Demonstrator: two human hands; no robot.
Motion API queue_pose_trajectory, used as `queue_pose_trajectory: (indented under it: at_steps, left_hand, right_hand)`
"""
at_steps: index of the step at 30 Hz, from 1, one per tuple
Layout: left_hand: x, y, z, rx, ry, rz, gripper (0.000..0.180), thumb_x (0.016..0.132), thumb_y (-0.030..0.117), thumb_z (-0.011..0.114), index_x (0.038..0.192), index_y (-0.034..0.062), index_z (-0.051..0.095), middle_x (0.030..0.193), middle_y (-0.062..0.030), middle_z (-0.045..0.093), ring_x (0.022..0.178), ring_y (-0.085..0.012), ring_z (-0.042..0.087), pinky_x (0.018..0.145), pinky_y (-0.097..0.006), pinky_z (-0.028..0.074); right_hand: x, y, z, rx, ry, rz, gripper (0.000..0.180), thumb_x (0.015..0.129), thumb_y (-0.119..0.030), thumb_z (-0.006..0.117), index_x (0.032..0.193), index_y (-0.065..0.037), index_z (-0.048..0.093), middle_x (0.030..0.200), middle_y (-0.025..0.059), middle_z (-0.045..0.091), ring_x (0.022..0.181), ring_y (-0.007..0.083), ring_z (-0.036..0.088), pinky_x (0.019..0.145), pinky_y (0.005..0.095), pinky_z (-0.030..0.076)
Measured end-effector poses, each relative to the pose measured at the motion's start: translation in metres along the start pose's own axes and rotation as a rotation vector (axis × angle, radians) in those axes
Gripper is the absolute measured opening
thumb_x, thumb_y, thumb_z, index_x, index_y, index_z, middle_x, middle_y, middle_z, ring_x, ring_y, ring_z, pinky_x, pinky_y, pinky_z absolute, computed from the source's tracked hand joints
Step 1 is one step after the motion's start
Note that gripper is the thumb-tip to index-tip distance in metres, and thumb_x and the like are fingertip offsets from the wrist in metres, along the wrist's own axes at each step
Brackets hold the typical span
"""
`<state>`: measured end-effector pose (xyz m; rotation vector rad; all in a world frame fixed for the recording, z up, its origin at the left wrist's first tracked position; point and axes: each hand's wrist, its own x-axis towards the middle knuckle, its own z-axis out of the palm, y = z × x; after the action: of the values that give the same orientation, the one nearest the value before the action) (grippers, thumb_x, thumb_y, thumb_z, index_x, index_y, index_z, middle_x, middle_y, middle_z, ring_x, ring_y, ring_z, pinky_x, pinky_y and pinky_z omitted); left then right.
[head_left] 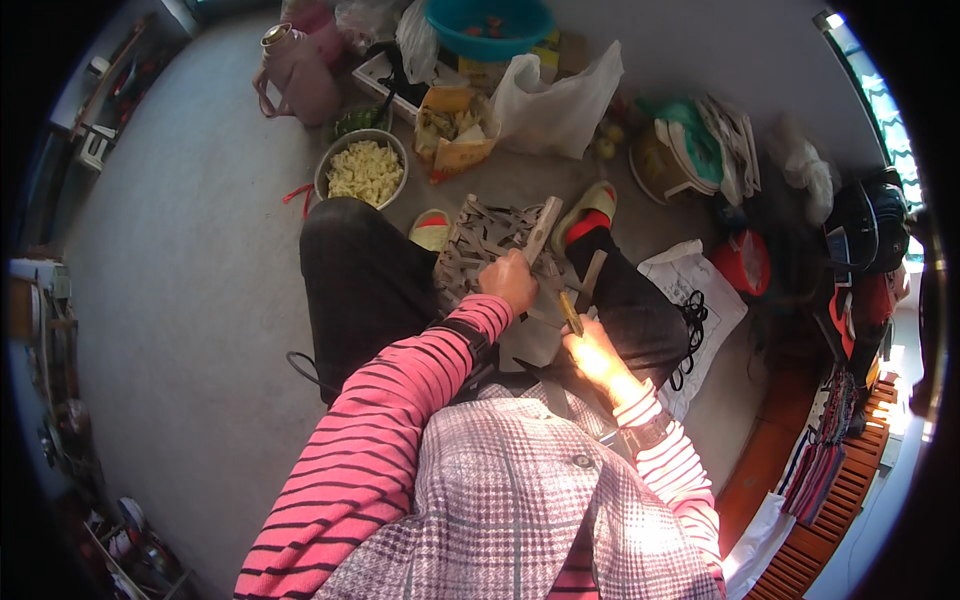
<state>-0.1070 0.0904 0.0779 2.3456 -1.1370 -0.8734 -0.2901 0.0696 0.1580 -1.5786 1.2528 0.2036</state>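
Between my knees stands a shallow box (447, 240) with many dark grey, flat strips (497, 228) heaped in it. My left hand (512, 282) is closed at the box's right side, against a flat tan piece (543, 230) that could be the box's wall or a loose strip. What its fingers grip is hidden. Just to the right, my right hand (597, 350) wraps round a yellow-handled hand tool (570, 313), its tip pointing up toward my left hand. The tool's exact kind is too small to tell. Another narrow tan piece (592, 280) sticks up beside it.
Ahead of my left knee is a bowl of chopped pale vegetable (366, 172). Beyond it stand a pinkish thermos jug (298, 85), an open carton (455, 130), a white plastic bag (560, 100) and a teal basin (490, 40). A red container (742, 263) and white sack (700, 300) lie to the right.
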Motion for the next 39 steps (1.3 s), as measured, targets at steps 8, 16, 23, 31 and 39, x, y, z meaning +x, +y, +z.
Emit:
queue_pose_trajectory:
  at_steps: [8, 16, 23, 31, 39]
  left_hand:
    - [0.009, -0.001, 0.003, -0.051, 0.026, 0.021, 0.03, 0.081, 0.019, 0.065, 0.098, -0.0043, 0.056, 0.092, -0.0254, 0.069, 0.087, -0.0434, 0.067, 0.079, -0.05, 0.053]
    - [-0.004, 0.0, -0.002, 0.015, -0.033, 0.045, 0.031, 0.08, 0.019, 0.066, 0.101, -0.0017, 0.058, 0.091, -0.0238, 0.07, 0.089, -0.0397, 0.07, 0.08, -0.048, 0.055]
    - [-0.002, -0.002, 0.0, -0.032, 0.011, 0.034, 0.032, 0.08, 0.02, 0.065, 0.102, -0.0028, 0.057, 0.091, -0.0245, 0.07, 0.089, -0.0398, 0.07, 0.08, -0.048, 0.055]
    - [-0.001, -0.002, -0.001, -0.036, -0.033, 0.034, 0.033, 0.079, 0.02, 0.066, 0.101, -0.0037, 0.057, 0.09, -0.0254, 0.069, 0.088, -0.0425, 0.068, 0.079, -0.05, 0.054]
    - [0.022, -0.055, -0.008, -0.091, 0.02, -0.258, 0.039, 0.084, 0.029, 0.067, 0.11, 0.0014, 0.061, 0.11, -0.0244, 0.067, 0.105, -0.0409, 0.065, 0.09, -0.049, 0.052]
  right_hand:
    - [0.019, -0.008, -0.027, -0.77, 0.201, -0.126, 0.036, 0.085, -0.013, 0.067, 0.106, 0.003, 0.043, 0.099, 0.033, 0.064, 0.095, 0.0493, 0.065, 0.083, 0.0551, 0.052]
    - [-0.002, 0.016, 0.012, 0.308, -0.053, 0.007, 0.018, 0.089, -0.013, 0.055, 0.103, -0.003, 0.05, 0.072, 0.0145, 0.057, 0.054, 0.026, 0.056, 0.046, 0.0359, 0.043]
    - [0.0, 0.008, 0.01, 0.405, -0.054, 0.083, 0.013, 0.09, -0.013, 0.053, 0.1, -0.004, 0.052, 0.059, 0.0008, 0.046, 0.039, 0.0108, 0.039, 0.036, 0.0292, 0.031]
    - [-0.016, 0.003, 0.017, 0.721, -0.208, 0.112, 0.013, 0.094, -0.016, 0.054, 0.102, -0.006, 0.052, 0.062, -0.0054, 0.042, 0.043, 0.004, 0.037, 0.036, 0.0222, 0.027]
    - [-0.102, 0.041, 0.018, 0.458, 0.038, 0.026, 0.014, 0.088, -0.006, 0.056, 0.101, -0.001, 0.056, 0.076, 0.0021, 0.054, 0.062, 0.0096, 0.05, 0.057, 0.025, 0.045]
